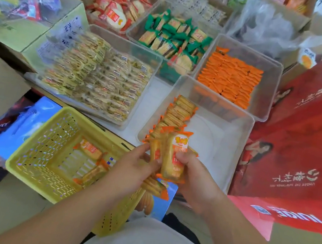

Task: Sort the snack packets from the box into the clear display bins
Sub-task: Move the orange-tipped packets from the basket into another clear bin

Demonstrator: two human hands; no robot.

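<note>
Snack packets [174, 158], orange-wrapped crackers, are bunched upright betw. my hands just over the near rim of the clear bin [229, 134]. The left hand [135, 166] is curled round the stack and the right hand [195, 179] grips the front packet. I reckon they're squared edge-on to extend the row [179, 112] along the bin's left wall; a few more wait in the yellow basket [44, 144].

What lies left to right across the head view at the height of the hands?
From the left: yellow basket → left hand gripping a stack of packets → right hand gripping a single packet → red carton.
</note>
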